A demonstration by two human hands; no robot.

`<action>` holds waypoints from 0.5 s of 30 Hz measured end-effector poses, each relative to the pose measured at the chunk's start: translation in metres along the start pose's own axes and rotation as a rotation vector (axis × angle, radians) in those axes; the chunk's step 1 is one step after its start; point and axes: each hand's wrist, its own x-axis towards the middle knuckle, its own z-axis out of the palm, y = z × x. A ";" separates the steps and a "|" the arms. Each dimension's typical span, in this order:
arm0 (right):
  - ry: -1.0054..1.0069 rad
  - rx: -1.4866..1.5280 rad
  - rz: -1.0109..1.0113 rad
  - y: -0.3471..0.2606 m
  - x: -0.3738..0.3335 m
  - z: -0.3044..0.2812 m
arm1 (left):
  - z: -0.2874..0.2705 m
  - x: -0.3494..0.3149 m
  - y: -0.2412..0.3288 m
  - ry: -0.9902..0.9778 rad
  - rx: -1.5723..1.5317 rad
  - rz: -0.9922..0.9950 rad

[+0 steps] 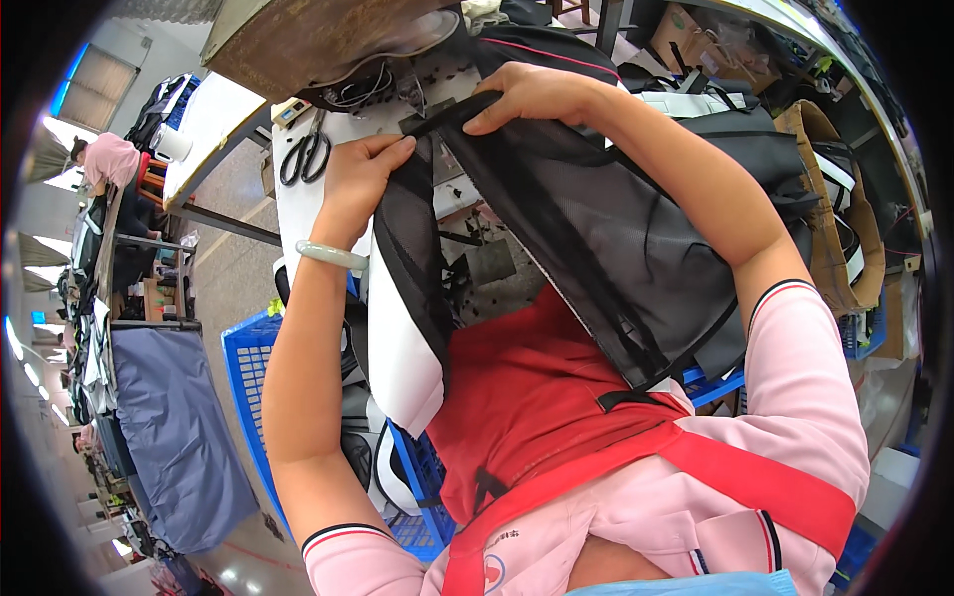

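Both my hands hold a black mesh fabric panel (606, 214) up at the sewing machine (333, 45). My left hand (360, 179) pinches the fabric's edge between thumb and fingers. To its right, my right hand (522, 97) grips the other end of a short dark strip (452, 112) that spans between the two hands. The mesh hangs down from there on both sides, with a white piece (402, 348) along its left part. Its right part drapes beneath my right forearm. Black-handled scissors (305, 157) lie on the machine table left of my left hand.
Blue plastic baskets (248, 348) stand beside and under the table. A cardboard box (840, 214) with dark pieces stands at the right. Further black fabric (740, 149) lies on the table's right. Far left, a person in pink (109, 159) works at another table.
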 end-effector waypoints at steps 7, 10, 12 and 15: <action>-0.019 0.051 0.093 0.007 0.006 -0.003 | 0.004 0.004 0.000 -0.008 -0.085 -0.032; -0.040 0.101 0.061 -0.002 0.007 -0.003 | -0.002 0.007 -0.002 -0.011 -0.139 -0.025; 0.001 0.055 0.053 -0.005 0.009 -0.002 | -0.006 0.009 -0.002 -0.001 -0.132 -0.005; -0.061 0.178 0.085 0.003 0.020 -0.010 | -0.006 0.019 -0.003 -0.016 -0.178 -0.023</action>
